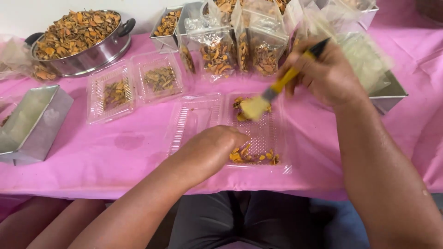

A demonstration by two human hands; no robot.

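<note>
At far left a metal tin (32, 123) is cut off. My left hand (213, 146) presses the open clear tray (203, 115), fingertips hidden among orange dried slices (251, 157). My right hand (325, 76) grips a yellow-handled brush (270, 94), its bristles blurred over the tray.

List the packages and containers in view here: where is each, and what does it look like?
Open clamshell tray: centre, clear plastic, orange-brown dried pieces, under both hands.
Two clear trays: left of centre, partly filled.
Clear bags: back centre, upright, filled.
Steel pot: back left, heaped.
Metal tin: far left, rectangular.
</note>
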